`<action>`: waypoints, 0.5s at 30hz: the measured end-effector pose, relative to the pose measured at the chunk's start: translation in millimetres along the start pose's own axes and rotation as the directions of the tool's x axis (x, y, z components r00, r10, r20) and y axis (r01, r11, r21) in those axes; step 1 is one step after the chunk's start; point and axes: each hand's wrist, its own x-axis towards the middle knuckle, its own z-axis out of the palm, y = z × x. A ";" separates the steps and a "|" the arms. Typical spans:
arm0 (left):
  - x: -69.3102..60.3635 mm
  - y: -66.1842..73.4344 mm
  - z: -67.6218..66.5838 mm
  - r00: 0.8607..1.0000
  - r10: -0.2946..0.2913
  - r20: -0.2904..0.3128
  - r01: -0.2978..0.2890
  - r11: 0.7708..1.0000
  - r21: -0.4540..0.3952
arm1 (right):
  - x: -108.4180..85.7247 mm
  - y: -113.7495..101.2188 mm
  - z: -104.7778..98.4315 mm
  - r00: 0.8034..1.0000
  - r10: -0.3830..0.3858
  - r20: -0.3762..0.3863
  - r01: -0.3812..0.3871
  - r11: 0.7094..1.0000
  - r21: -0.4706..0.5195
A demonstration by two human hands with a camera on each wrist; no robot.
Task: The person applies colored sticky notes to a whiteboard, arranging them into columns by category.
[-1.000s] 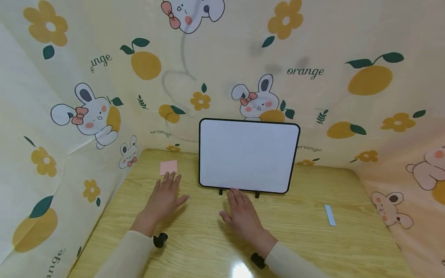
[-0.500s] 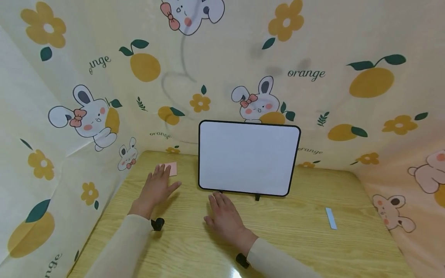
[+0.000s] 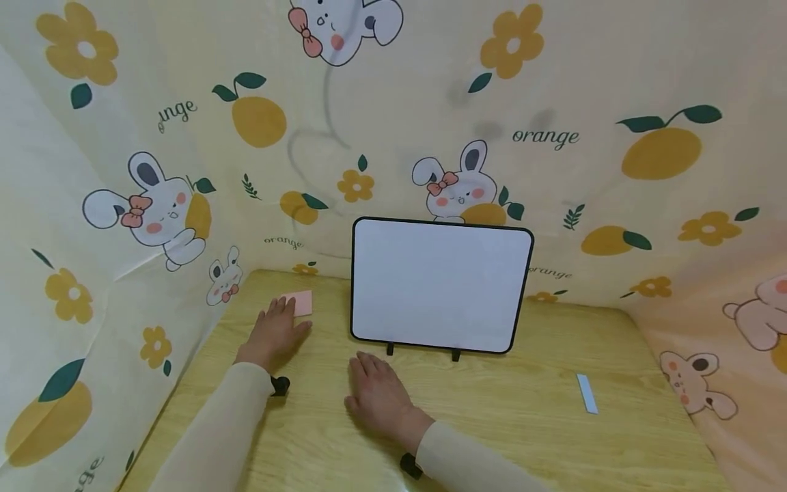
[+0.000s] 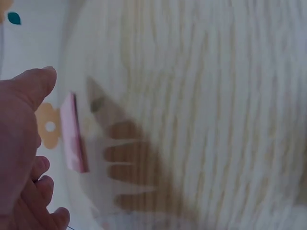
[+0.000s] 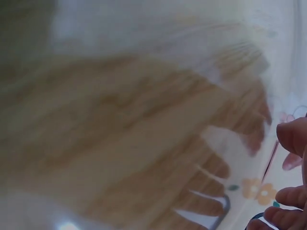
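My left hand (image 3: 273,333) is over the left part of the wooden table (image 3: 504,424), its fingertips overlapping the near left edge of a pink sticky note pad (image 3: 302,303). In the left wrist view, the fingers of the left hand (image 4: 21,148) are loosely spread and hold nothing, with the pink pad (image 4: 73,136) beyond them. Before the lower left corner of a white board (image 3: 441,283) with a black frame is my right hand (image 3: 380,396), relaxed and holding nothing. Part of that right hand (image 5: 293,177) shows at the right wrist view's edge.
Two small black feet (image 3: 456,354) hold up the board. A light blue strip (image 3: 587,393) lies on the table at the right. Patterned cloth (image 3: 393,116) with rabbits and oranges encloses the back and both sides. Black wrist cameras (image 3: 410,466) sit at both sleeves.
Both hands have shifted left. The right hand has come away from the board's lower edge, down and left. The board, pink pad and blue strip stay in place; the head view has tilted slightly.
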 end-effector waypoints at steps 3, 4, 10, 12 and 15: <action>6.3 -5.1 4.1 1.000 -0.004 0.014 0.004 1.000 0.010 | -1.3 0.0 -0.1 0.999 0.005 0.033 -0.004 1.000 -0.011; 8.1 -7.0 5.4 1.000 0.001 0.018 -0.001 1.000 0.013 | -1.5 0.1 -0.3 0.999 0.005 0.042 -0.005 1.000 -0.015; 11.6 -14.1 11.3 0.998 0.026 0.060 -0.027 0.999 0.018 | -1.2 1.4 -0.1 0.998 0.007 0.057 -0.006 1.000 -0.022; 9.4 -15.4 13.8 0.997 0.027 0.067 -0.029 0.999 0.031 | -1.3 1.1 0.6 0.998 0.009 0.058 -0.008 1.000 -0.024; 5.4 -15.3 17.3 0.997 0.035 0.067 -0.038 0.998 0.043 | -1.4 1.5 1.5 0.998 0.015 0.060 -0.013 0.999 -0.036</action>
